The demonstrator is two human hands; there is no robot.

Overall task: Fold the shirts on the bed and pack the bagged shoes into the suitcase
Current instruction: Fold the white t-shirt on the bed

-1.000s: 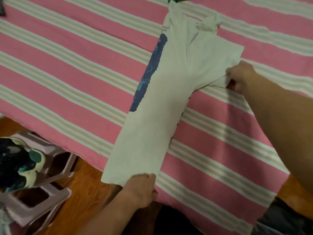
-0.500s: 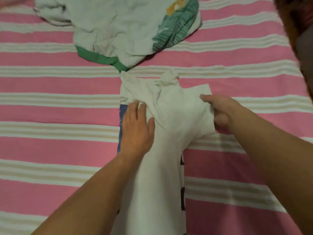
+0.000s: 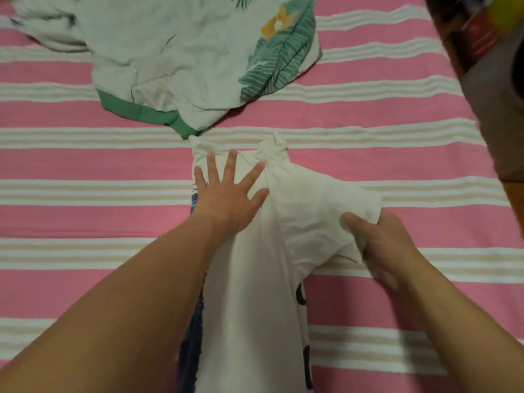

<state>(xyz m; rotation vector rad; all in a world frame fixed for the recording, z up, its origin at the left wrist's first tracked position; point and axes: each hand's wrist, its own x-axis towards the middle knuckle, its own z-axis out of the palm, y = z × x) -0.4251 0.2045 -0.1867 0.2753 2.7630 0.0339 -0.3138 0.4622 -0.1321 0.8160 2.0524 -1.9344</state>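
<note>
A white shirt (image 3: 255, 293) with a dark blue print lies lengthwise on the pink striped bed (image 3: 85, 165), folded into a narrow strip. My left hand (image 3: 229, 194) presses flat on its upper left part near the collar, fingers spread. My right hand (image 3: 380, 245) grips the shirt's right sleeve at its edge, thumb on top and fingers curled under the cloth. A second white shirt (image 3: 175, 52) with green trim and a leaf print lies crumpled beyond it. No suitcase or bagged shoes are in view.
The bed's right edge (image 3: 465, 80) runs diagonally at the upper right, with dark objects (image 3: 487, 29) and a wooden floor beyond it. Striped sheet stretches out on both sides of the shirt.
My left hand went from the shirt's hem up to near the collar and now lies flat with fingers spread. My right hand has kept hold of the sleeve. The view shifted up the bed.
</note>
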